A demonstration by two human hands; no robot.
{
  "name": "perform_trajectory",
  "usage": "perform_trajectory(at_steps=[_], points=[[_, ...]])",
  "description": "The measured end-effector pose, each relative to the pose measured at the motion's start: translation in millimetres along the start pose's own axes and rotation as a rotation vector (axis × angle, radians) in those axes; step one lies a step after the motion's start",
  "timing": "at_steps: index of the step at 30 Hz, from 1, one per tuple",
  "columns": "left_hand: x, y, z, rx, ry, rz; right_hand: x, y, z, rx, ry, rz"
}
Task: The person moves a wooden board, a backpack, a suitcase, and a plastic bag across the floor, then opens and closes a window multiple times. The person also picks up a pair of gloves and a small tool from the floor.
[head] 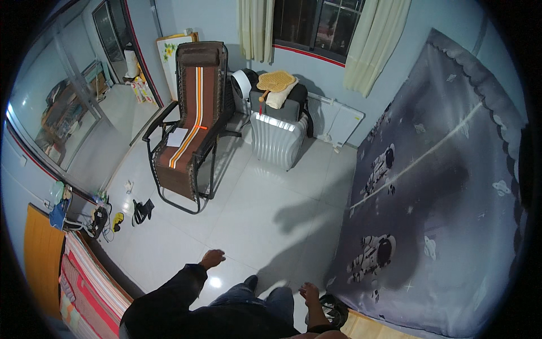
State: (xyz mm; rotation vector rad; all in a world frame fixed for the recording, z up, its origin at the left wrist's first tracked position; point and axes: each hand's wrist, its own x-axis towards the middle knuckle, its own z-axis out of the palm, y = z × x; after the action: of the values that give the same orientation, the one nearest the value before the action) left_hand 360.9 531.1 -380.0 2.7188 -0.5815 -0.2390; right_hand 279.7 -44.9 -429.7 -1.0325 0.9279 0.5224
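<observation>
My left hand [213, 258] hangs over the white tiled floor [228, 220], fingers loosely bent and nothing visible in them. On the other side of my jeans, my right hand [310, 291] hangs with its fingers a little apart, holding nothing I can see. It is nearest the grey fabric drape [410, 220] printed with astronauts and planets, apart from it. Ahead stands a brown reclining chair [188, 118] with a black frame. A white sheet of paper [177, 137] and a thin orange object [200, 127] lie on its seat.
A silver suitcase [275, 140] with a woven fan [277, 81] on the things atop it stands near a white radiator [332, 116]. Black straps [142, 211] and a yellow object [117, 221] lie on the floor. A bed with striped bedding [87, 279] is at left.
</observation>
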Motion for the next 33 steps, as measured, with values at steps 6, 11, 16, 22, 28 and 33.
perform_trajectory(at_steps=[6, 11, 16, 22, 28, 33], points=[[181, -28, -88, -0.547, 0.171, -0.335, 24, -115, 128, -0.116, -0.022, -0.165], [348, -45, -200, -0.515, 0.316, -0.290, 95, -256, 254, -0.134, -0.187, -0.336], [490, -81, -298, -0.552, 0.442, -0.393, 149, -440, 404, -0.093, -0.301, -0.466], [642, -140, -387, -0.406, 0.480, -0.378, 174, -614, 564, -0.209, -0.410, -0.657], [776, -198, -421, -0.240, 0.570, -0.507, 246, -712, 677, -0.326, -0.191, -0.665], [870, -280, -386, -0.466, 0.343, -0.645, 348, -750, 747, -0.436, -0.009, -0.863]])
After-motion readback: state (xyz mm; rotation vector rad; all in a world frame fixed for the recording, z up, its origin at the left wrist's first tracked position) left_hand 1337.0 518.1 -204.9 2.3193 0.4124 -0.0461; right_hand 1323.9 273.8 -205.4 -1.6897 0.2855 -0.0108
